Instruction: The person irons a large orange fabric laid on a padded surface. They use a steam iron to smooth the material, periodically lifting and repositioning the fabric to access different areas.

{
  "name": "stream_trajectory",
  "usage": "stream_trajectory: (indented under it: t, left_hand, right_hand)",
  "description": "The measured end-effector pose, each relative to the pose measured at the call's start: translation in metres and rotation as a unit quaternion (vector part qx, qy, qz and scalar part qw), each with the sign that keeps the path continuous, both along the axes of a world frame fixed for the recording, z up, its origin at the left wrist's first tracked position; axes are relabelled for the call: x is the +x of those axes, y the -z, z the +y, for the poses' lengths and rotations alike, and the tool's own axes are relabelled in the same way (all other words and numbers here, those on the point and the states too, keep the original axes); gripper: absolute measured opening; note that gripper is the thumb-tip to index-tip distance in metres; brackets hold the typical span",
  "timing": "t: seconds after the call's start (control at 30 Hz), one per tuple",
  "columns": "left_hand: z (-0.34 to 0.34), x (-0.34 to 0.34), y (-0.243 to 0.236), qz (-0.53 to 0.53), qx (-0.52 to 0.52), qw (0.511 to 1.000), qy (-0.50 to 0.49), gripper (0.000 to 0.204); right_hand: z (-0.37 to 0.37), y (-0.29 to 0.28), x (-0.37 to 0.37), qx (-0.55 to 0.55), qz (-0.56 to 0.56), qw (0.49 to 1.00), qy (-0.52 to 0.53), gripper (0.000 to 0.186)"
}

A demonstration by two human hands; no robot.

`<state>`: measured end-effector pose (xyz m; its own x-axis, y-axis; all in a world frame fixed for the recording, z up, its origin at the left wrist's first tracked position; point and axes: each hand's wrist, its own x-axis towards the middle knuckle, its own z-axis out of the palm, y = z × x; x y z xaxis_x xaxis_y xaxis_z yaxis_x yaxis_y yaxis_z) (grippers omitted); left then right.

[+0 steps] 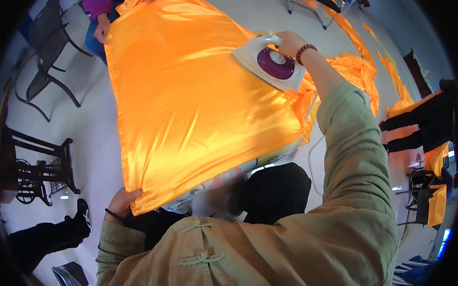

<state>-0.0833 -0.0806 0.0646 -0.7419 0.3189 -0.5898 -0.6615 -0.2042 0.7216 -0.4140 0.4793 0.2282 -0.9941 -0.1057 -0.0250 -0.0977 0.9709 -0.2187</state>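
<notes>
In the head view, has the orange cloth [186,104] spread over a board [230,174] with a printed cover, which peeps out below the near edge of the cloth. Grips the iron [276,64] by its white handle with the right hand [291,43], fingers curled round; cannot tell how the fingertips sit, being hidden from view. Holds the iron at the right part of the cloth, tip pointing toward the far left; cannot tell whether the whole sole presses down. Pinches the near left corner of the cloth with the left hand [121,202], thumb on top, other fingers mostly hidden beneath. Wears a red bracelet [305,51] on the right wrist. Shares the cloth with a co-worker's hand [101,30], closed on the far left edge, below a purple sleeve [96,5]. Has a knee [279,192] in black just below the near edge of the cloth, more orange fabric [356,75] bunched just to the right of the cloth, a chair [50,38] and a treadle stand [41,164] to its left, and a shoe [83,216] and a bin [71,278] beyond its near left corner.
</notes>
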Motion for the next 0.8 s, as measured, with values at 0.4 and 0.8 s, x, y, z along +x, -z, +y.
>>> stream_trajectory:
  t: [0.4,0.8]
  left_hand:
    - [0.016,0.027,0.006,0.018,-0.062,0.998,-0.002,0.043]
    - [0.064,0.066,-0.011,0.043,-0.066,0.98,-0.185,0.03]
  right_hand:
    - [-0.136,-0.011,0.1,-0.016,-0.003,0.98,-0.198,0.028]
    - [-0.147,-0.016,0.146,-0.158,-0.044,0.978,-0.131,0.037]
